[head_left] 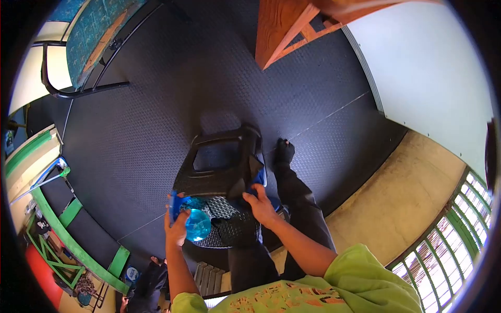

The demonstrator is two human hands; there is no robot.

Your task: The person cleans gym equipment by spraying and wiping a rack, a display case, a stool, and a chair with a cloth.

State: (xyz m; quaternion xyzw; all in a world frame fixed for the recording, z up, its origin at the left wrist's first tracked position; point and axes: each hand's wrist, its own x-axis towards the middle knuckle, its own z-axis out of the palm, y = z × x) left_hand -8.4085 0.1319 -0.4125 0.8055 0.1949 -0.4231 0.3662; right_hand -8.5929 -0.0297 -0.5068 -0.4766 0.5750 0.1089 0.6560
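— Dark rubber flooring [156, 104] with a bumpy pattern covers most of the room, doesn't it?

— Yes, and it gives way to a bare pale strip of floor [396, 198] along a white wall [433, 68]. A window with green bars [459, 229] sits low at the right edge.

— What is the person handling?

— A black plastic chair [222, 167], tipped over so its back lies toward the camera. It sits just in front of the person's dark trouser leg [297, 203].

— And the hands?

— The right hand [261, 206] rests on the chair's edge, fingers curled over it. The left hand [177, 224] is wrapped around a blue spray bottle [195, 221], holding it close against the patterned seat of the chair.

— Is the bottle touching the seat?

— I cannot tell; it overlaps the seat in this view.

— Anything else around?

— A wooden piece of furniture [287, 26] at the top, a seat with teal patterned cushion [94, 36] on a black frame at upper left, and green-painted metal framing [68, 240] down the left side. The person wears a lime-green shirt [360, 276].
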